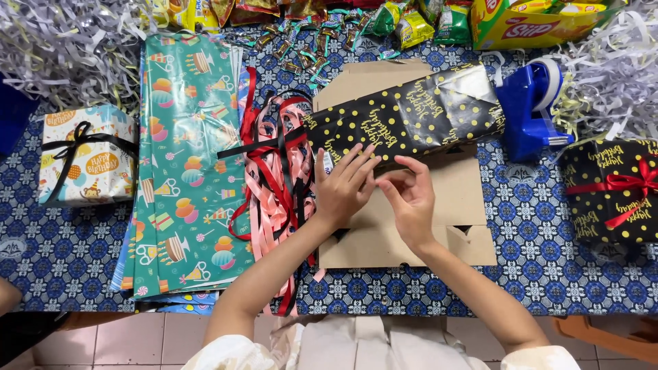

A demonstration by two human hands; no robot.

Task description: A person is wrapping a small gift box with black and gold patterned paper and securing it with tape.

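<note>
Hands meet at the middle of the bench [534,233], which is covered in a blue patterned cloth, and we're right over the action from the head view. The left hand [343,185] lies flat with its fingers spread on the near edge of a long parcel in black paper with gold dots [411,116], a loose, released grip pressing down rather than clutching. The right hand [409,199] sits just beside it, thumb and forefinger pinched together at the same edge; whether anything small is caught in that grip, I cannot tell. The parcel lies slantwise across a flat sheet of brown cardboard [411,226], its far end close to a blue tape dispenser [531,106]. Left of the hands, a tangle of red, pink and black ribbons [274,171] lies touching a stack of green party-print wrapping sheets [188,164]. Further left stands a wrapped box tied with black ribbon [86,154]; on the right edge, a black dotted gift with a red bow [613,192]. Shredded paper [62,41] and snack packets [411,27] crowd the far side.
</note>
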